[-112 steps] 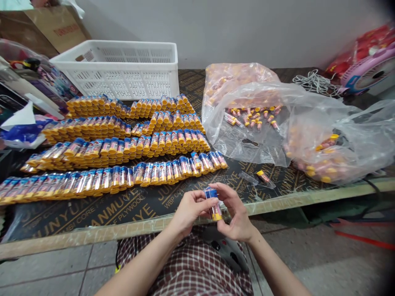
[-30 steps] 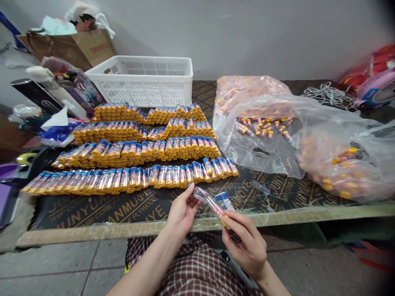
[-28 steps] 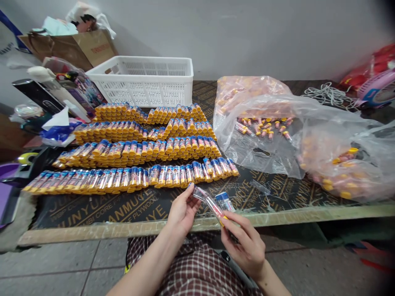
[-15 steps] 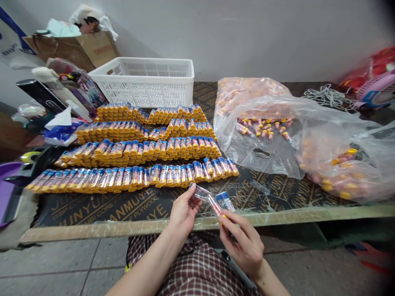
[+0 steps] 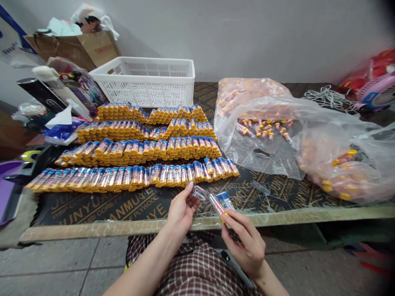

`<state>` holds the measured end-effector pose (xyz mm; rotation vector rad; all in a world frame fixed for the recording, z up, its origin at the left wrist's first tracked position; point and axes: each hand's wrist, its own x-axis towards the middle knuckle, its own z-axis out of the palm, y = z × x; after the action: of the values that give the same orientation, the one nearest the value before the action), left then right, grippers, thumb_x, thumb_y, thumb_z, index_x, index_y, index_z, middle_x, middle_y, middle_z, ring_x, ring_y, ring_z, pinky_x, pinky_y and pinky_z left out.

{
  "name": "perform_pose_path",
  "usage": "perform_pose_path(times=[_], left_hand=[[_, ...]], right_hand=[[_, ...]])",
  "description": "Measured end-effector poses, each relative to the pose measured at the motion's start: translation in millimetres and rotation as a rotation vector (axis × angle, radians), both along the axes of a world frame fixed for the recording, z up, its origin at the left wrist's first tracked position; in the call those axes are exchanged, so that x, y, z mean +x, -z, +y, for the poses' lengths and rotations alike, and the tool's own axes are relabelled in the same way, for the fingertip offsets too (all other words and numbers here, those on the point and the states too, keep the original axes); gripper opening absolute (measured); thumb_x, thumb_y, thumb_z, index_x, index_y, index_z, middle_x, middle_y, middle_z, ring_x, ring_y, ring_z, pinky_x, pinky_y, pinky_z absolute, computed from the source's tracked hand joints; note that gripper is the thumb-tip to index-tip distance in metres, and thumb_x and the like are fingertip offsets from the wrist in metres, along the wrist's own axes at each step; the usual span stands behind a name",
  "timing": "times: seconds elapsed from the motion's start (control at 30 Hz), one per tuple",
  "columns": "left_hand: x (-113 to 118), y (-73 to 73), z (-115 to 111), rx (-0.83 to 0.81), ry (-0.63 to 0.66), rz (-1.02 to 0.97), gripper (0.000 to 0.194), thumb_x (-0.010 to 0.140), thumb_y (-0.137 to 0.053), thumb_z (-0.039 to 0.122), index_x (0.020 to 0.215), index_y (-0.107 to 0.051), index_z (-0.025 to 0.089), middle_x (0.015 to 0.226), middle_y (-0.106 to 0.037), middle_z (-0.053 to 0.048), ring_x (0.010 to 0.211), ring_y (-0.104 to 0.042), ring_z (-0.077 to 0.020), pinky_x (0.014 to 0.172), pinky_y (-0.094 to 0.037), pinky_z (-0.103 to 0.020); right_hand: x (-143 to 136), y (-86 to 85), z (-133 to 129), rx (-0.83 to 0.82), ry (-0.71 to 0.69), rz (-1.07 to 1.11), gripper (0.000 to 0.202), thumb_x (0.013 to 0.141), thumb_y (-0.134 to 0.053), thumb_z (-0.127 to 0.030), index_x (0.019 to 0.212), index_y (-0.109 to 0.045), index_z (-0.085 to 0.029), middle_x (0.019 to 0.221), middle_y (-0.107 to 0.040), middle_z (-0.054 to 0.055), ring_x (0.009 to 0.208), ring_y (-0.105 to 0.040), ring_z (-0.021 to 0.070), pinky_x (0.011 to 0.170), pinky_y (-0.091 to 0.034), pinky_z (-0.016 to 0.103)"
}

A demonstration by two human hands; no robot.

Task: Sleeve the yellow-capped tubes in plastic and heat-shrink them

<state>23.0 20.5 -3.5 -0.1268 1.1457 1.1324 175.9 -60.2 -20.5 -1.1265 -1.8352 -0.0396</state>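
Note:
A clear plastic sleeve is pinched between the thumb and fingers of my left hand, above the table's front edge. My right hand grips a small yellow-capped tube with red and white on it, tilted up toward the sleeve. The tube's upper end is close to the sleeve; whether they touch I cannot tell. Behind the tube lies a blue-topped printed label piece or pack, partly covered. Stacked rows of blue-and-yellow tubes lie beyond my left hand.
A white plastic basket stands behind the rows. To the right, a clear bag spills yellow-capped tubes, beside another filled bag. Bottles and a paper bag are at the left; a cable and pink fan at the right.
The tube in my right hand has turned a little, showing more of its white and red side. My left hand and the sleeve have shifted slightly left.

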Motion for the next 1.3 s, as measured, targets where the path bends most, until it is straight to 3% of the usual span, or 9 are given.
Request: perform_pose_path(times=[0.27,0.63,0.83,0.97,1.07,1.17,1.3], left_hand=[[3,5.1,-2,0.065,-0.05,0.061,0.008,0.069,-0.072,0.018,0.069,-0.066,0.013,0.063,-0.065,0.001,0.051,-0.055,-0.0066,0.053,-0.046,-0.02],[7,3.3,-7,0.156,-0.059,0.119,0.021,0.057,-0.08,0.023,0.065,-0.065,0.011,0.061,-0.064,0.001,0.052,-0.053,-0.0065,0.053,-0.043,-0.019],[10,-3.2,-11,0.288,0.151,0.061,0.029,0.051,-0.083,0.024,0.073,-0.067,0.012,0.07,-0.067,-0.001,0.059,-0.059,-0.0085,0.058,-0.047,-0.02],[9,-8.0,-15,0.35,0.341,0.076,0.032,0.049,-0.084,0.02,0.076,-0.068,0.011,0.072,-0.069,-0.004,0.061,-0.061,-0.0095,0.06,-0.048,-0.019],[9,-9.6,-18,0.374,0.51,0.088,0.034,0.051,-0.083,0.024,0.079,-0.07,0.01,0.075,-0.07,-0.007,0.063,-0.062,-0.0115,0.062,-0.049,-0.021],[9,-10.4,-21,0.376,0.602,0.105,0.033,0.055,-0.081,0.03,0.078,-0.071,0.01,0.072,-0.069,-0.008,0.061,-0.061,-0.0111,0.061,-0.048,-0.021],[9,-12.2,-20,0.357,0.63,0.115,0.031,0.054,-0.082,0.031,0.074,-0.07,0.01,0.066,-0.066,-0.005,0.057,-0.057,-0.0092,0.056,-0.045,-0.019]], right_hand=[[0,8.7,-5,0.038,0.044,-0.041,0.059,0.071,-0.064,0.001,0.125,-0.056,-0.022,0.105,-0.067,0.01,0.092,-0.066,0.0211,0.077,-0.058,0.034],[0,10.2,-4,-0.035,-0.141,-0.042,0.054,0.076,-0.058,0.002,0.124,-0.056,-0.022,0.108,-0.065,0.012,0.099,-0.063,0.0221,0.079,-0.057,0.035],[1,6.9,2,-0.203,-0.173,0.156,0.047,0.081,-0.05,0.001,0.12,-0.058,-0.023,0.11,-0.061,0.01,0.098,-0.062,0.0205,0.081,-0.055,0.034],[5,8.1,12,-0.234,-0.105,0.163,0.054,0.077,-0.053,-0.004,0.127,-0.052,-0.026,0.104,-0.057,0.008,0.095,-0.06,0.0208,0.08,-0.054,0.036],[8,5.3,23,-0.27,-0.128,0.146,0.072,0.069,-0.057,-0.008,0.137,-0.037,-0.024,0.129,-0.043,0.013,0.118,-0.047,0.0285,0.093,-0.047,0.047],[10,1.4,31,-0.374,-0.27,0.161,0.08,0.064,-0.053,-0.008,0.139,-0.029,-0.022,0.146,-0.024,0.014,0.132,-0.031,0.0318,0.1,-0.039,0.052],[11,2.9,36,-0.441,-0.4,0.211,0.083,0.061,-0.048,-0.006,0.139,-0.028,-0.02,0.139,-0.04,0.013,0.126,-0.041,0.0278,0.103,-0.039,0.048]])
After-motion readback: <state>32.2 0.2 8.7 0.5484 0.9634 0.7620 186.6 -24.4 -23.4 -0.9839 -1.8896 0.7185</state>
